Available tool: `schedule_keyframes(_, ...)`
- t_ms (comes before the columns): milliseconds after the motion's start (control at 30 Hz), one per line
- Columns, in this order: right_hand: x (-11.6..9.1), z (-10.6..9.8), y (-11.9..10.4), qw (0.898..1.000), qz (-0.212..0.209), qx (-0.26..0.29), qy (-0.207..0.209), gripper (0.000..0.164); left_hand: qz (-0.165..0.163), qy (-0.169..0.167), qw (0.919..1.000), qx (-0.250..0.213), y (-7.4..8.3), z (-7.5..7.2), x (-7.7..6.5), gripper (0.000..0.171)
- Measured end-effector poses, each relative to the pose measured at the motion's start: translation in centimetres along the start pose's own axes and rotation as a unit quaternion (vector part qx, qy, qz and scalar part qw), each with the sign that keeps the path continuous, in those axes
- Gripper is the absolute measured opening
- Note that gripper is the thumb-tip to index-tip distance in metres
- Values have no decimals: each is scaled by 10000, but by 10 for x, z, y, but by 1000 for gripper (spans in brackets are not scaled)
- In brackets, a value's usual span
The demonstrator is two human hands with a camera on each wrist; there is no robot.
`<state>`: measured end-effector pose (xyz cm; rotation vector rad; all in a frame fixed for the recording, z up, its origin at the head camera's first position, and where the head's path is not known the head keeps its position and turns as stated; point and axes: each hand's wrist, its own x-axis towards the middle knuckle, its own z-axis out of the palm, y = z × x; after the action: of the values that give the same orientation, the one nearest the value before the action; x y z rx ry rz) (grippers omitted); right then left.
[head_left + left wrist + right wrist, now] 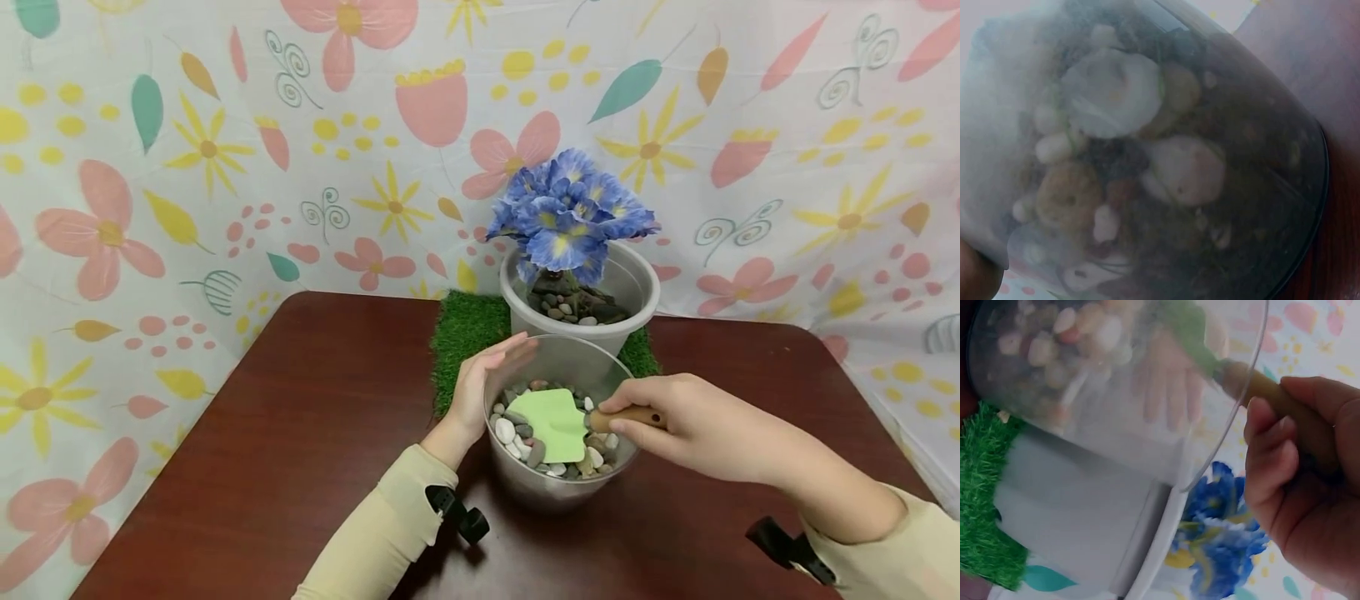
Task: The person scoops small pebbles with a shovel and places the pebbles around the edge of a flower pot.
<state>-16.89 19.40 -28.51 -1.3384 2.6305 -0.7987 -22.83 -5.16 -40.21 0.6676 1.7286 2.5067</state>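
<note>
In your head view, the green trowel [558, 425] covers some of the stones [505, 431], your right grip [705, 427] hides part of the wooden handle [626, 415], and the clear bucket [525, 486] blocks the lower front of the grey pot [607, 328]. Your left wrist view blurs the stones behind a hazy wall, with your left grip [468, 392] cut off at the lower-left edge.

A reddish-brown tabletop [345, 417]; green turf mat [467, 323] midway along its far edge; clear container [557, 497] farther from that edge.
</note>
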Motion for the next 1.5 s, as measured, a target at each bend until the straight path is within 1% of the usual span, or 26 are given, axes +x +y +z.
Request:
schedule_keyframes(67, 0, 1, -4, 9995, -5, -283, 128, 13, 18, -14, 10000, 0, 1, 0, 0, 51)
schedule_keyframes(200, 0, 9, -8, 9956, -69, -826, 428, 14, 25, 83, 9999, 56, 3, 1, 0, 51)
schedule_keyframes(333, 3, 22, -9, 9832, -428, -1658, 630, 19, -92, 142, 9998, 38, 2, 1, 0, 51)
schedule_keyframes(400, 5, 28, -10, 9782, -544, -1892, 667, 20, -131, 138, 9998, -25, 1, 2, -1, 51)
schedule_keyframes(500, 5, 27, -11, 9828, -460, -1701, 555, 20, -96, 120, 9998, -125, 0, 3, -1, 50)
schedule_keyframes(600, 7, 24, -11, 9884, -375, -1440, 316, 21, 29, 159, 9997, -184, -1, 2, 1, 50)
schedule_keyframes(733, 6, 19, -11, 9930, -493, -1075, -31, 25, 113, 234, 9995, -191, -3, 2, 2, 51)
schedule_keyframes(833, 4, 13, -12, 9948, -548, -851, -130, 25, 46, 221, 9996, -157, -3, 2, 1, 50)
schedule_keyframes(900, 4, 11, -13, 9947, -509, -882, -142, 23, 25, 189, 9997, -146, -3, 3, 0, 50)
schedule_keyframes(933, 5, 11, -14, 9937, -478, -1005, -144, 22, 14, 178, 9997, -147, -2, 3, 0, 50)
schedule_keyframes(1033, 10, 13, -18, 9861, -304, -1627, -151, 15, 2, 157, 9998, -140, 0, 4, 0, 50)
schedule_keyframes(1133, 14, 18, -22, 9737, -164, -2271, -105, 8, -54, 174, 9997, -155, 2, 4, 1, 51)
schedule_keyframes(1167, 15, 19, -22, 9708, -122, -2392, -96, 8, -67, 170, 9997, -151, 3, 4, 1, 51)
schedule_keyframes(1333, 20, 26, -19, 9593, 133, -2819, 48, 26, -161, 183, 9996, -166, 2, 3, 0, 51)
schedule_keyframes(1433, 25, 31, -14, 9505, 264, -3092, 172, 33, -201, 209, 9994, -177, 0, 4, 0, 52)
schedule_keyframes(1500, 27, 33, -10, 9489, 289, -3137, 196, 35, -197, 213, 9994, -194, -1, 4, 0, 52)
